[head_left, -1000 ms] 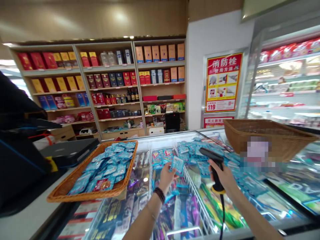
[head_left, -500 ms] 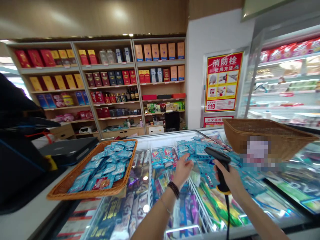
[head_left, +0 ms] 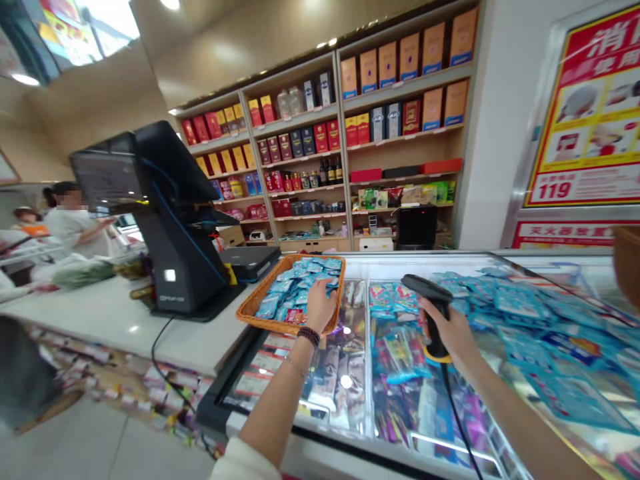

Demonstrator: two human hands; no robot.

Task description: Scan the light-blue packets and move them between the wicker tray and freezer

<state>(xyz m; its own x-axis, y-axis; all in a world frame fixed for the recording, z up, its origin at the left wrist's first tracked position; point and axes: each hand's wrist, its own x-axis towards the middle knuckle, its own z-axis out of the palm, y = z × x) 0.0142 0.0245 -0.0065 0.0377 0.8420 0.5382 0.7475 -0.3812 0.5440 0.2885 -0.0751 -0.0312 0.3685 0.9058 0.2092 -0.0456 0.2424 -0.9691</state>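
Note:
My right hand (head_left: pixel 453 333) is wrapped round the grip of a black handheld barcode scanner (head_left: pixel 429 288), whose cord hangs down. The scanner is above the glass-topped freezer (head_left: pixel 357 430). My left hand (head_left: pixel 321 307) reaches over the right end of an orange wicker basket (head_left: pixel 245 311), fingers stretched toward the blue packets (head_left: pixel 295 283) heaped inside. Its fingertips are close to the packets; contact is hard to make out. More blue packets (head_left: pixel 520 300) lie spread on the freezer to the right of the scanner.
A black checkout terminal (head_left: pixel 187 267) stands on the white counter (head_left: pixel 200 347) at left, with a dark flat box (head_left: pixel 250 261) behind the basket. Shelves of boxed goods (head_left: pixel 305 163) line the back wall. A person in white (head_left: pixel 75 223) stands far left. A brown basket (head_left: pixel 627 267) shows at right.
The view has swung left. My left hand has moved from above the freezer to over the basket of packets. My right hand still grips the scanner.

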